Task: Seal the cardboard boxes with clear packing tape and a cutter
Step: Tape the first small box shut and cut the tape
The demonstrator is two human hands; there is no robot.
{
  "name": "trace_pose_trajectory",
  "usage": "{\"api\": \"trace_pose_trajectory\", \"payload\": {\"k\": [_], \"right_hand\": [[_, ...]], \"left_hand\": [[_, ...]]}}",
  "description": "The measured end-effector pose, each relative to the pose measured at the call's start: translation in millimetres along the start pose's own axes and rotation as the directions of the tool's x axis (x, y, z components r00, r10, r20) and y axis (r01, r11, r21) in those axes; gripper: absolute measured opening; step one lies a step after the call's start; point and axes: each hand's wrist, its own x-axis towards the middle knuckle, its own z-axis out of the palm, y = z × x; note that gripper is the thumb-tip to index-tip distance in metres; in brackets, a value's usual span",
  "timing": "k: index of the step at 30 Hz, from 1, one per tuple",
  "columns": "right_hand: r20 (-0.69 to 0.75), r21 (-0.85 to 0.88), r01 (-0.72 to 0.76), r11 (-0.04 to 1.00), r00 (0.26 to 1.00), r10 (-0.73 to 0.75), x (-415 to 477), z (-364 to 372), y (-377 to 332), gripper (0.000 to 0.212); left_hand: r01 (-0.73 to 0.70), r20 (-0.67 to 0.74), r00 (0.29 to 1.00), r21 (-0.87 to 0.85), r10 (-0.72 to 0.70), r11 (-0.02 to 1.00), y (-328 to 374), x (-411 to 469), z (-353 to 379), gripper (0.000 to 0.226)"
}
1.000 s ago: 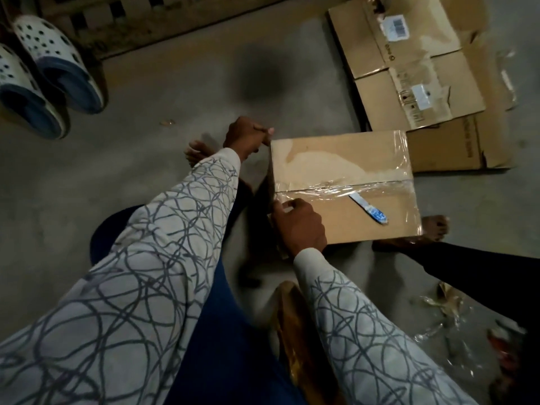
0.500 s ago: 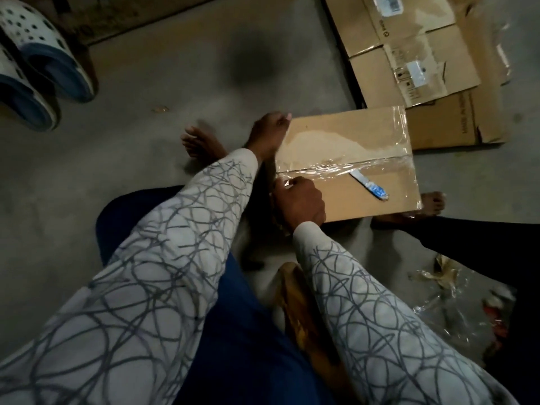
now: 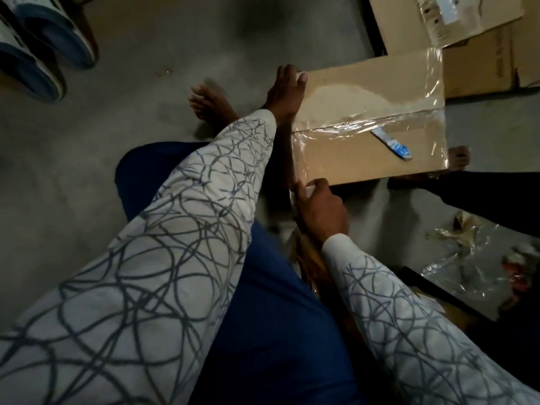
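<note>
Where grey concrete floor [image 3: 87, 171] lies dim, cardboard box [image 3: 365, 159] sits by bare foot [image 3: 210, 103], clear tape [image 3: 365, 124] over seam. Cutter [image 3: 393, 141] rests on box top. Left hand [image 3: 287, 93] grips far-left corner; right hand [image 3: 321, 209] pinches tape at near-left corner. Flattened cartons [image 3: 409, 21] beyond, label unreadable. Clogs [image 3: 38, 51] far left.

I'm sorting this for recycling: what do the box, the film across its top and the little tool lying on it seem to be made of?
Box: matte brown cardboard, apparently corrugated. Tape: clear glossy plastic film, wrinkled and catching light. Cutter: pale handle with blue print, probably plastic; its blade cannot be made out.
</note>
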Motion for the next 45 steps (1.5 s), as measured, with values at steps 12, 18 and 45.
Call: {"api": "trace_pose_trajectory", "payload": {"k": [12,18,45], "right_hand": [[0.195,-0.100,-0.096,0.990,0.974,0.115,44,26,23,0.075],[0.197,-0.149,-0.093,0.984,0.973,0.121,50,27,19,0.070],[0.170,0.433,-0.087,0.897,0.985,0.014,48,-9,56,0.030]], "left_hand": [[0.021,0.003,1.000,-0.080,-0.021,0.997,2,-3,-4,0.039],[0.087,-0.236,0.947,-0.469,-0.220,0.879,6,-36,38,0.054],[0.521,0.171,0.803,-0.666,-0.570,0.534,15,-161,102,0.075]]}}
